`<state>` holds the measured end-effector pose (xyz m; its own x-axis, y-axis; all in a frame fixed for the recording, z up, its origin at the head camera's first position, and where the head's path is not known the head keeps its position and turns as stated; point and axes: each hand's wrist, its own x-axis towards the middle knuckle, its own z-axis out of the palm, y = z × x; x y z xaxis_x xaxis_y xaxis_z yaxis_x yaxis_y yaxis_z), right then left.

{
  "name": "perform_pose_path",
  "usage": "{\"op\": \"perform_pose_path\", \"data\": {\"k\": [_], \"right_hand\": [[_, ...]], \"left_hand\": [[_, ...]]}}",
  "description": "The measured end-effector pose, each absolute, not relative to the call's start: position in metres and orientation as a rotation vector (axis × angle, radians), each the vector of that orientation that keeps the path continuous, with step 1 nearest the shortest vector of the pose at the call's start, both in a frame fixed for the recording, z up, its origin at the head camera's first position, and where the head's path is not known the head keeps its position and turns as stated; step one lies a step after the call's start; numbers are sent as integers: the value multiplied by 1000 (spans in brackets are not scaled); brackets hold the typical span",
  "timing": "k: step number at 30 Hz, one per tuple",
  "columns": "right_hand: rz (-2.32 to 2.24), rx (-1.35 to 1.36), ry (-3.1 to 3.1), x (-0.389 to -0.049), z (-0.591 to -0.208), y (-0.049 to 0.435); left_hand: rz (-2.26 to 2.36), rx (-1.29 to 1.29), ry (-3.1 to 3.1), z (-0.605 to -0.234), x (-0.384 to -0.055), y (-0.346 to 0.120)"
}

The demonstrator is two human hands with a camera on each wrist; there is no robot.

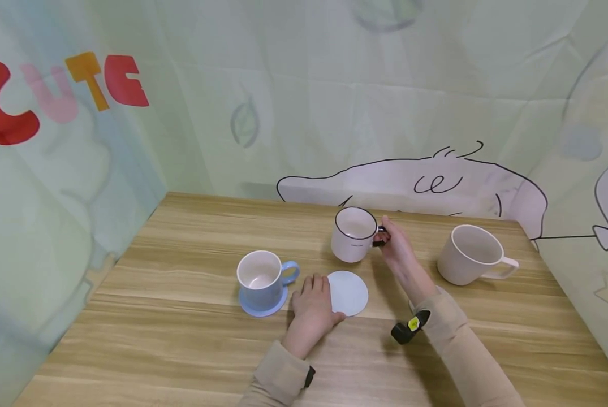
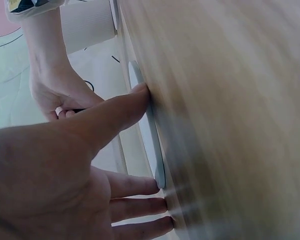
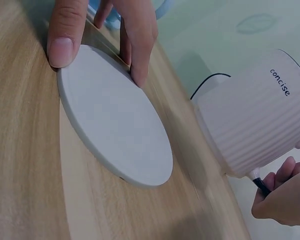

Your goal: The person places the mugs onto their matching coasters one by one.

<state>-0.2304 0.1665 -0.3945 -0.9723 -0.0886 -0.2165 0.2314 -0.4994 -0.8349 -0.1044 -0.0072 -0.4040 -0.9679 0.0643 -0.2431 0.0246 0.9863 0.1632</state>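
My left hand (image 1: 312,302) lies low over the table at the left side of a round white coaster (image 1: 350,295). In the right wrist view its thumb and a finger grip opposite edges of the coaster, which lies flat on the wood. My right hand (image 1: 399,249) holds a white mug (image 1: 349,246) by its black handle (image 3: 261,187). The mug has a black rim, ribbed sides and the word "concise"; it stands upright just behind the coaster. Left of my left hand, a light blue mug (image 1: 262,288) sits on a blue coaster (image 1: 263,312), its handle toward the hand.
A plain off-white mug (image 1: 464,263) stands at the right, handle pointing right. Part of another pale, flat piece (image 1: 412,307) shows beside my right wrist, mostly hidden by the sleeve. The wooden table (image 1: 181,339) ends at a printed cloth backdrop (image 1: 304,102) behind and at both sides.
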Motion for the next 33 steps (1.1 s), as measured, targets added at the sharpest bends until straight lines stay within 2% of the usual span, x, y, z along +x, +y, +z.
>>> {"op": "perform_pose_path", "data": {"k": [33], "right_hand": [[-2532, 192, 1454, -199, -395, 165]], "left_hand": [[251, 73, 2910, -403, -103, -8]]}}
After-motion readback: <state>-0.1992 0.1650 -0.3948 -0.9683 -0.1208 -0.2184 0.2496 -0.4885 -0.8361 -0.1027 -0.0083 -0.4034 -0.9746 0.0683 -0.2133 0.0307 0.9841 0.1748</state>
